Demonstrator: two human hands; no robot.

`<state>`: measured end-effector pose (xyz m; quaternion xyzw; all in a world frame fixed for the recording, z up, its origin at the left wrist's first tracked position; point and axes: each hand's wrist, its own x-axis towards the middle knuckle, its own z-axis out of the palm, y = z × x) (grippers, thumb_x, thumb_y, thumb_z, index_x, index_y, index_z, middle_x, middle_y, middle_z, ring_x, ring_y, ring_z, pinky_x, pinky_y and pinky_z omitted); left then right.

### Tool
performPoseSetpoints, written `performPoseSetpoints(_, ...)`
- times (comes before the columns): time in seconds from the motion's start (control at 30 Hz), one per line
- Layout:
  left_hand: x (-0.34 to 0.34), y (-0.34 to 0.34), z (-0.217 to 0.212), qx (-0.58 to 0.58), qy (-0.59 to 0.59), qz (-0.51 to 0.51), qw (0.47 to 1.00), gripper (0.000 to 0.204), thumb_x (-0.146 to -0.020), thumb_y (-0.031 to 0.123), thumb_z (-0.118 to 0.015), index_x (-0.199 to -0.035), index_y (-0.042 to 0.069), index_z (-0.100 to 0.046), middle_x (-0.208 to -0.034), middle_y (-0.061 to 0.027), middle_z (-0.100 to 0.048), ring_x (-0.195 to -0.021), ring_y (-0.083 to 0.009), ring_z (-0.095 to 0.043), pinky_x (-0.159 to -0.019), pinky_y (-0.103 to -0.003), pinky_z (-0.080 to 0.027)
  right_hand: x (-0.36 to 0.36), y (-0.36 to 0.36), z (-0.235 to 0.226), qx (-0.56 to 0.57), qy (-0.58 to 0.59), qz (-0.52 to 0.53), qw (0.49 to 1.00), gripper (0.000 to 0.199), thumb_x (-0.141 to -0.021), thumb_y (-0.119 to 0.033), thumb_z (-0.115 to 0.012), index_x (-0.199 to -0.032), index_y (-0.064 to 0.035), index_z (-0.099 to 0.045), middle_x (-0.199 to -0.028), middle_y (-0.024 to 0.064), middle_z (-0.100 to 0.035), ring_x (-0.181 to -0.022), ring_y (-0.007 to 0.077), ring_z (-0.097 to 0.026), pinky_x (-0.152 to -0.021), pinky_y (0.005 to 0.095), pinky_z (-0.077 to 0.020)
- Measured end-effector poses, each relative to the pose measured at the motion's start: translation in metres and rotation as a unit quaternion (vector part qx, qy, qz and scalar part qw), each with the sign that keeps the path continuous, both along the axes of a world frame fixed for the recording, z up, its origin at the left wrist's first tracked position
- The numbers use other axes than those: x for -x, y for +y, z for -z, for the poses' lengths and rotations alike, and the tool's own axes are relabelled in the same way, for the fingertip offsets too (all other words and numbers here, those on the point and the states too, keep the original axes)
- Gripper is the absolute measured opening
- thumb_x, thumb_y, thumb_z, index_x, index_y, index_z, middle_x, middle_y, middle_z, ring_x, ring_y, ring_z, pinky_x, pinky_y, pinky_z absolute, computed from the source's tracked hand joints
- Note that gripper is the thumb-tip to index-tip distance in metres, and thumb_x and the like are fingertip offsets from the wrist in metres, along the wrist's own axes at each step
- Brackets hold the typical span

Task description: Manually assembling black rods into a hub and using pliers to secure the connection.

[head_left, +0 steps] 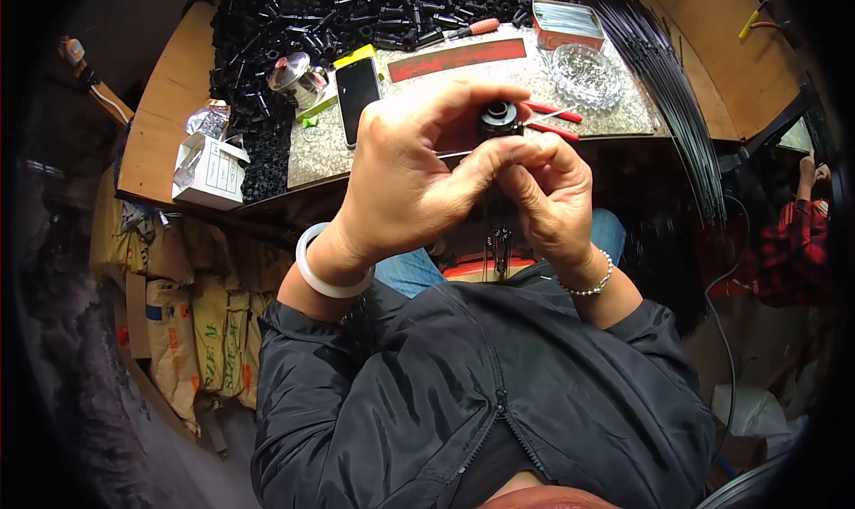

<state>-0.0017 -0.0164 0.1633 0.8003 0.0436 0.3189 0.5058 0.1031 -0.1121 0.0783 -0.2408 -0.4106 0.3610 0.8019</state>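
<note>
Pinching a small black round part [497, 117] between both sets of fingers, my left hand [405, 184] and right hand [548, 197] hold it above my lap. A slip could drop it toward the black parts pile [267, 28] at eleven o'clock on the worktop [169, 108], where I judge it would be hard to find.

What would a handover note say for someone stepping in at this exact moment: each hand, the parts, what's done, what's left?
Left hand: thumb and forefinger pinch the small black round part, held over the bench edge.
Right hand: fingertips grip the same part from below.
Loose black parts are heaped at the back of the bench; a phone, glass dish and red-handled tool lie nearby.
Done: one part in hand. Left: the heap appears untouched.
</note>
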Motion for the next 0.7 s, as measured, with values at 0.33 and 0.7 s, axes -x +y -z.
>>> performPoseSetpoints(0.33,0.008,0.008,0.002,-0.011,0.008,0.055,0.998,0.029,-0.081,-0.002,-0.063,-0.108,-0.009,-0.055,-0.095,-0.0121,-0.062,-0.084,-0.0143,-0.061,-0.074,-0.024,-0.050,-0.005,0.007,0.005,0.090,-0.107,-0.117,0.983,0.036,-0.092,-0.038,-0.051,-0.099,-0.0018,-0.049,-0.082,0.0084,-0.062,-0.069,0.0101,-0.061,-0.056,0.0203,-0.0491)
performPoseSetpoints(0.7,0.000,0.009,0.003,-0.040,-0.082,0.008,0.996,0.051,-0.084,-0.008,-0.056,-0.131,-0.009,-0.038,-0.100,-0.0158,-0.061,-0.098,-0.0216,-0.061,-0.087,-0.030,-0.048,0.013,0.019,0.000,0.126,-0.242,0.095,0.957,0.040,-0.095,-0.037,-0.046,-0.094,0.0014,-0.058,-0.065,0.0084,-0.059,-0.056,0.0142,-0.057,-0.051,0.0293,-0.0433)
